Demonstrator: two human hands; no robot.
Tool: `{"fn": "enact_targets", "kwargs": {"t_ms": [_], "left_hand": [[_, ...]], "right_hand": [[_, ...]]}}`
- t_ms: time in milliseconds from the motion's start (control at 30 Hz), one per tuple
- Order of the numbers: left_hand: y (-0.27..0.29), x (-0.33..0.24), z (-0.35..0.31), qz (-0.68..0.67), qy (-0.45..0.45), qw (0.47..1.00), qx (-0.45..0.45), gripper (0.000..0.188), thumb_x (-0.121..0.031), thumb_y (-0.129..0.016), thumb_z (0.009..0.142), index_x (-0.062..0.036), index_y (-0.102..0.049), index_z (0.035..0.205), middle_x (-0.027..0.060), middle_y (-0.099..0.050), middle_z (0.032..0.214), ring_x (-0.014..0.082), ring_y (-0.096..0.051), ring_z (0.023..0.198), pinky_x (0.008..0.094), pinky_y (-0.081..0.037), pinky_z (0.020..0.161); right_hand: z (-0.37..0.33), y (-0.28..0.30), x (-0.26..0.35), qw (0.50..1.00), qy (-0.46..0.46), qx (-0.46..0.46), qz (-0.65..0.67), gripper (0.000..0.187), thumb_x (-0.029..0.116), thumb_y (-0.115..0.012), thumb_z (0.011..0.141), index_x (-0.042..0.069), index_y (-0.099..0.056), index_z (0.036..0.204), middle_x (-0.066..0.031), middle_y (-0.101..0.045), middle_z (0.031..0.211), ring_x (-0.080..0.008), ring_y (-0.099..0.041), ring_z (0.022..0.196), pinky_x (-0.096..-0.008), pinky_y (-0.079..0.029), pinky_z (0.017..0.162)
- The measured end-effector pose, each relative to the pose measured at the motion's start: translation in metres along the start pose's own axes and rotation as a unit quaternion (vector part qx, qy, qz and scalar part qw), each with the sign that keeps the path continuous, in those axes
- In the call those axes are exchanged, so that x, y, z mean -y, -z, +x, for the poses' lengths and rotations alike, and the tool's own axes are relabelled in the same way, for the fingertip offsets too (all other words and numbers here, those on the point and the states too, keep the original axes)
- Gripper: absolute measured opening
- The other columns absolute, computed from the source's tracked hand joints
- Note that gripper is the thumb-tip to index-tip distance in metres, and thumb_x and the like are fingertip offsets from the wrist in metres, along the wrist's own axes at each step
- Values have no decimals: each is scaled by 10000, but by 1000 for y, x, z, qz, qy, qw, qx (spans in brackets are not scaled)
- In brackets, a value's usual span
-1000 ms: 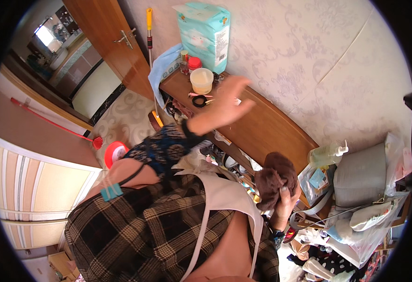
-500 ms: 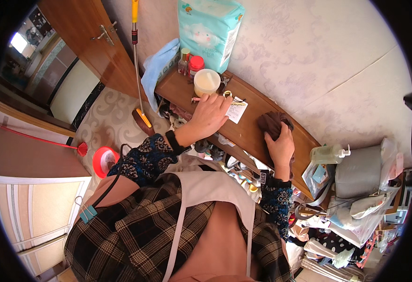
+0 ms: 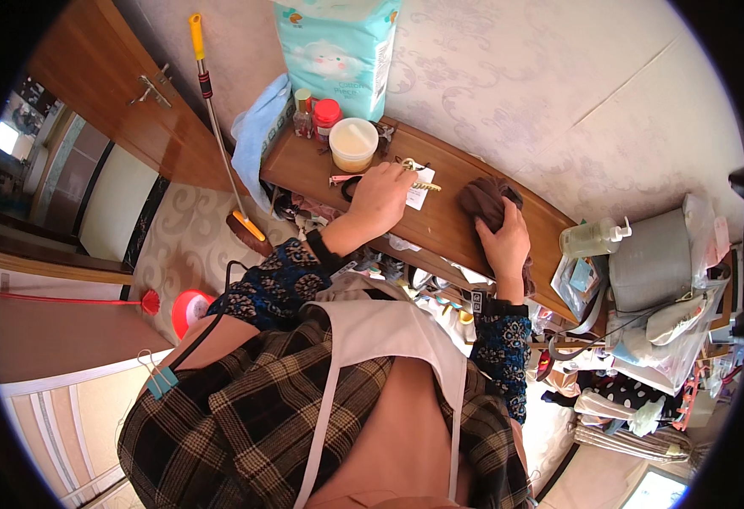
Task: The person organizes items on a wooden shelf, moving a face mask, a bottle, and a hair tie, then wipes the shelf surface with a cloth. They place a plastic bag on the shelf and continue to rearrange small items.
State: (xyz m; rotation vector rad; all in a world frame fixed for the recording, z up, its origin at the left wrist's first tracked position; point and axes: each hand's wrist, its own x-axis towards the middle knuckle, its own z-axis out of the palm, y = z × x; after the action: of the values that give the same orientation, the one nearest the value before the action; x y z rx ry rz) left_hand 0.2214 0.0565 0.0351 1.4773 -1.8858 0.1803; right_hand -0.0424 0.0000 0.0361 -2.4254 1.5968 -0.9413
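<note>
Centre right, brown cloth is clasped by the right hand; mid-frame, finger closure of the left hand cannot be told.

Your left hand covers part of the black ring and white paper, so you cannot tell how its fingertips meet the golden keys. Your right hand hides part of the brown cloth. The top edge cuts off the turquoise pack.
</note>
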Motion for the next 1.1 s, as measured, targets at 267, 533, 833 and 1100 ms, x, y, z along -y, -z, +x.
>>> {"fn": "enact_targets", "kwargs": {"t_ms": [267, 533, 833, 1100], "left_hand": [[69, 35, -55, -325, 193, 914, -147, 267, -1, -540, 962, -13, -603, 1221, 54, -614, 1076, 125, -575, 961, 255, -464, 844], [55, 106, -70, -133, 255, 919, -270, 340, 16, -558, 907, -21, -555, 1244, 124, -601, 1064, 248, -593, 984, 330, -471, 899], [57, 111, -68, 56, 230, 956, -174, 422, -6, -607, 833, -39, -544, 1249, 159, -581, 1138, 366, -545, 1065, 445, -443, 932], [81, 43, -47, 104, 78, 979, -155, 391, -79, -666, 817, -51, -585, 1198, 134, -591, 1145, 340, -547, 1092, 460, -405, 949]], "right_hand": [[20, -4, -1, 995, -77, 24, 58, 541, 300, -765, 775, 31, -599, 1214, -210, -678, 1099, -389, -639, 1031, -454, -525, 854], [56, -51, 46, 999, -31, 26, 9, 551, 335, -747, 804, 38, -581, 1236, -207, -658, 1146, -394, -625, 1056, -442, -514, 878], [21, 1, 31, 994, 10, 98, -39, 516, 229, -752, 768, 88, -585, 1236, -188, -678, 1071, -390, -642, 995, -462, -525, 826], [-9, 31, -18, 994, -61, 58, -64, 523, 243, -737, 787, 73, -574, 1254, -171, -672, 1135, -379, -639, 1045, -454, -522, 860]]}}
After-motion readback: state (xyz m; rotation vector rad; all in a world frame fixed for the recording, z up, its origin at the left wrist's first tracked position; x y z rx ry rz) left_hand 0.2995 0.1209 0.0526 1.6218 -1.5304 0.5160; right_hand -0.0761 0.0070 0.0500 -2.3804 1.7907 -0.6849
